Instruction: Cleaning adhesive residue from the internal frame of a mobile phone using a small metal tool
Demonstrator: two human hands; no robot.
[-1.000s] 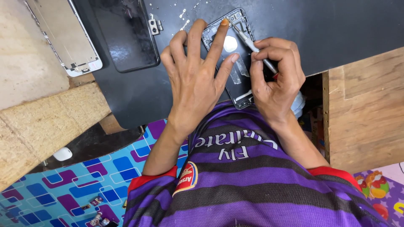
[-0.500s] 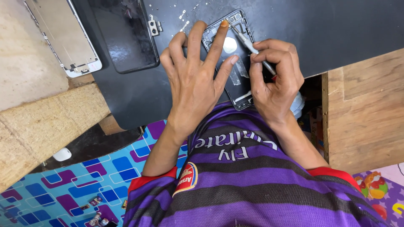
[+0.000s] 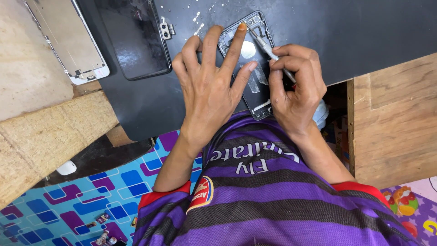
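Phone chassis (image 3: 255, 86) — thin, light, fragile — lay pinned under spread left hand (image 3: 211, 84); right hand (image 3: 296, 86) gripped a slim screwdriver (image 3: 264, 43).

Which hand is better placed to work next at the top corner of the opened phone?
The right hand, probably. It grips the thin tool, whose tip already sits at the top of the opened phone. The left hand lies spread flat, pressing the phone down.

Bright even light, sharp focus; soft glare on black mat (image 3: 364, 32); wide-angle edge stretch.
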